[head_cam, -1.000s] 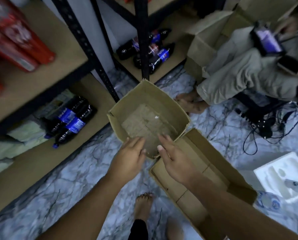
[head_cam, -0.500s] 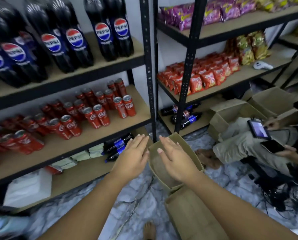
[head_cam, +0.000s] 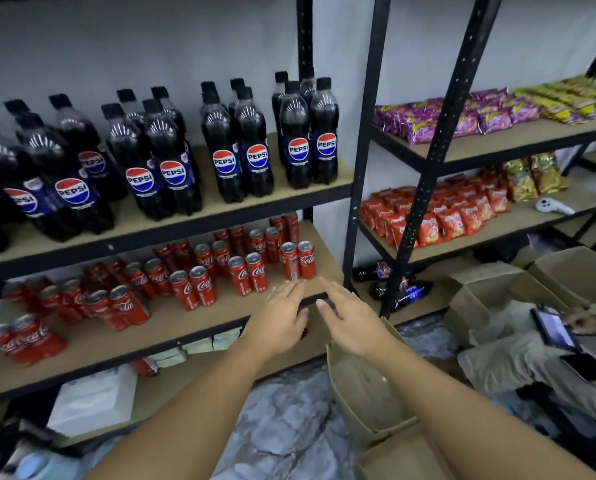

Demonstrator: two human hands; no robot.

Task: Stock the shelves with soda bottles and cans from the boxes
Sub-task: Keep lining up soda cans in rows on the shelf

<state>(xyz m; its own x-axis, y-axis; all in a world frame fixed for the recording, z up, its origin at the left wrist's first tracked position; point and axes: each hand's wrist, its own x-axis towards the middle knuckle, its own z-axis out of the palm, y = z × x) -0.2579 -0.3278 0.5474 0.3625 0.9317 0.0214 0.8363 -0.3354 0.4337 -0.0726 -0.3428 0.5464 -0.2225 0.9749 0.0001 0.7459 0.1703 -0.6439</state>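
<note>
Several Pepsi bottles stand on the upper shelf of the left rack. Red Coca-Cola cans stand in pairs on the shelf below. My left hand and my right hand are stretched forward with straight fingers, holding nothing, in front of the can shelf's front edge. An empty cardboard box sits on the floor under my right forearm. A few Pepsi bottles lie on the right rack's bottom shelf.
The right rack holds purple, yellow and red snack bags. More cardboard boxes stand at the right. A seated person with a tablet is at the right edge. A white foam block lies on the left rack's bottom shelf.
The view has swung up from the empty box on the floor to the shelves. Both hands have risen from the box rim to the can shelf's edge, still holding nothing.
</note>
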